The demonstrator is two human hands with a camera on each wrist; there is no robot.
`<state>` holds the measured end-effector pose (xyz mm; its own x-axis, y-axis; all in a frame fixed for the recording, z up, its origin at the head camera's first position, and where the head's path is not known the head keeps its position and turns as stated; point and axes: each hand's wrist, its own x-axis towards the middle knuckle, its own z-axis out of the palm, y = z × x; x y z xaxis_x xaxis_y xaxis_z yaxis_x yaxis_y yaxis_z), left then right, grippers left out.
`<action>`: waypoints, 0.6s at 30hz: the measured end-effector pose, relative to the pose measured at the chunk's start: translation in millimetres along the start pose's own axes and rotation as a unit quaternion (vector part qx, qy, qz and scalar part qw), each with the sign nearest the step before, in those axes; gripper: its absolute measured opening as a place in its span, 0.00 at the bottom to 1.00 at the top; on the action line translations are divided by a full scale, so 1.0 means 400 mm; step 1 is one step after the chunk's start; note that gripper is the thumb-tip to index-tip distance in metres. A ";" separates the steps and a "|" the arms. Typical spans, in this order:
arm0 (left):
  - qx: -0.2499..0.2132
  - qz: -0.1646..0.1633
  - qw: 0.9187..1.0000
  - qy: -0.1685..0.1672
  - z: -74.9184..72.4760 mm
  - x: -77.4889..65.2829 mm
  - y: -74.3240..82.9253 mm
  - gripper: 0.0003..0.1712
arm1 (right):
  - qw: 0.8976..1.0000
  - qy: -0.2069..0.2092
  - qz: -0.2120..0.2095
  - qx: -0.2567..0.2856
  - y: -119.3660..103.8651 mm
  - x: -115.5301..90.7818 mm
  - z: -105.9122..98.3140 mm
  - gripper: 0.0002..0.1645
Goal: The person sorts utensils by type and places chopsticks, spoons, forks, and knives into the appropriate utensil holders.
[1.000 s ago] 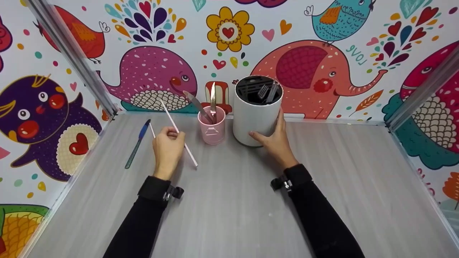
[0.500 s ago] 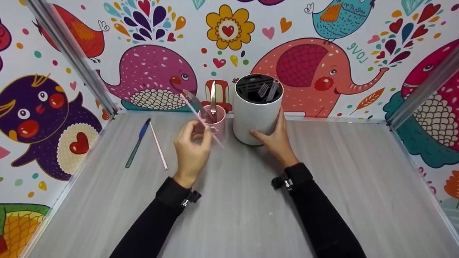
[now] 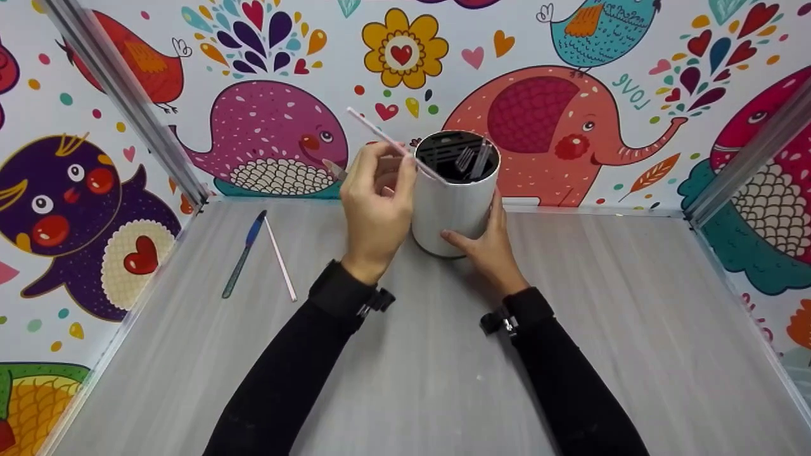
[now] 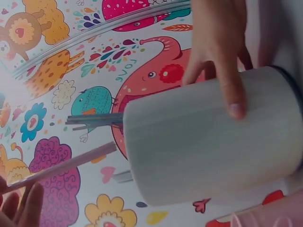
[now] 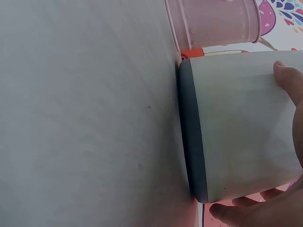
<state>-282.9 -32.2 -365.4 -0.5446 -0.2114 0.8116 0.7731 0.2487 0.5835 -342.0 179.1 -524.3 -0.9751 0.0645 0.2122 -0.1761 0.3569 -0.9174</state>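
Note:
My left hand (image 3: pixel 378 202) pinches a thin pale pink chopstick (image 3: pixel 375 131), tilted, its lower end at the near left rim of a white cylindrical utensil holder (image 3: pixel 443 218). The left wrist view shows that end of the chopstick (image 4: pixel 85 157) just outside the holder's mouth. My right hand (image 3: pixel 491 256) grips the holder's lower right side, thumb in front. The holder stands upright with a black slotted top; a fork (image 3: pixel 466 160) and other clear or silvery pieces stick out. Behind my left hand, the pink cup is hidden in the head view; the right wrist view shows the cup (image 5: pixel 215 23).
On the left of the grey table (image 3: pixel 431 380) lie a second pink chopstick (image 3: pixel 280 258) and a slim blue-and-teal utensil (image 3: pixel 244 254). Patterned wall panels (image 3: pixel 272 136) rise close behind the holder and along both sides.
My left hand has lifted the chopstick from the left side of the table and carried it right and up to the holder's rim. The right hand and holder have stayed in place.

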 end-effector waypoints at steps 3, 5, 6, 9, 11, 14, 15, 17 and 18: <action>0.008 0.005 1.000 0.006 0.028 0.016 0.002 0.12 | 1.000 -0.001 -0.002 0.002 -0.002 0.000 0.000 0.85; 0.013 0.003 1.000 0.008 0.045 0.023 0.000 0.12 | 1.000 -0.001 -0.003 0.004 -0.001 0.000 0.000 0.85; 0.016 0.001 1.000 0.008 0.054 0.026 -0.002 0.12 | 1.000 -0.002 -0.004 0.005 -0.002 0.000 0.000 0.85; 0.012 -0.009 1.000 0.000 0.077 0.032 -0.009 0.12 | 1.000 -0.002 -0.005 0.009 -0.001 0.000 0.000 0.85; 0.014 -0.015 1.000 -0.008 0.089 0.033 -0.013 0.12 | 1.000 -0.001 -0.007 0.009 -0.001 -0.001 0.000 0.86; 0.029 -0.018 0.999 -0.022 0.104 0.031 -0.018 0.11 | 1.000 0.000 -0.011 0.009 -0.003 -0.002 0.000 0.86; 0.031 -0.017 0.999 -0.028 0.109 0.031 -0.019 0.11 | 1.000 0.000 -0.012 0.008 -0.004 -0.002 0.000 0.86; 0.027 -0.015 0.999 -0.041 0.118 0.030 -0.022 0.11 | 1.000 0.000 -0.013 0.005 -0.005 -0.003 -0.001 0.86; 0.025 -0.014 0.998 -0.048 0.123 0.030 -0.024 0.11 | 1.000 -0.001 -0.013 0.004 -0.005 -0.003 -0.001 0.86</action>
<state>-312.7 9.4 -360.0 -0.5960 -0.1287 0.7926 0.7410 0.2922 0.6046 -340.4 178.7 -522.4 -0.9706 0.0538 0.2347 -0.2015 0.3516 -0.9142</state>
